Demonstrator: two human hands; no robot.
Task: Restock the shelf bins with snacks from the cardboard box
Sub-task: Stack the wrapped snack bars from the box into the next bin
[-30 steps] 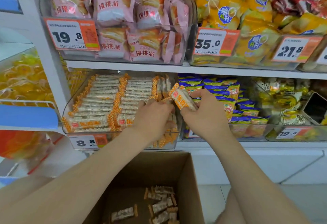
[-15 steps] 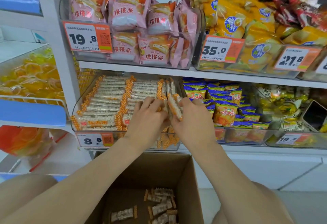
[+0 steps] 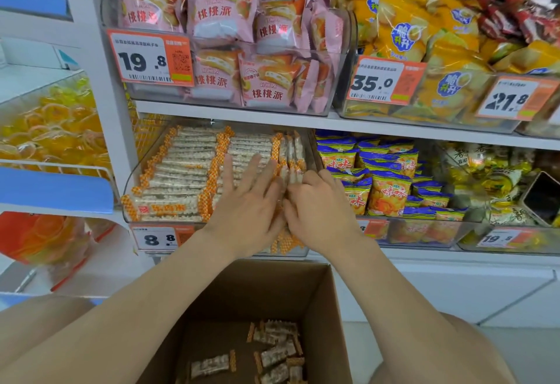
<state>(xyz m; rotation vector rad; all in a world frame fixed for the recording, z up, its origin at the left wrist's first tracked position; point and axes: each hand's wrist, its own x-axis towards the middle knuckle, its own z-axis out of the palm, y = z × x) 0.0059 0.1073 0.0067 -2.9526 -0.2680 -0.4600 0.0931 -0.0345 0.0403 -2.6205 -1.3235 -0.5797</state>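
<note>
A clear shelf bin (image 3: 130, 199) on the lower shelf holds rows of orange-and-white rice snack bars (image 3: 181, 168). My left hand (image 3: 248, 199) lies flat on the bars with fingers straight. My right hand (image 3: 318, 208) is beside it, fingers curled round upright snack bars (image 3: 292, 156) at the bin's right end. Below, an open cardboard box (image 3: 321, 317) holds several of the same bars (image 3: 275, 350) at its bottom.
Right of the bin stand blue-and-orange snack bags (image 3: 385, 183) and yellow packs (image 3: 491, 177). The upper shelf carries pink pie packs (image 3: 224, 20) and yellow chip bags (image 3: 403, 35). A bin of yellow jellies (image 3: 51, 129) is at the left. Price tags line the shelf edges.
My right hand has lowered the snack bars from above the bin into its right end. My left hand has straightened its fingers and flattened onto the rows.
</note>
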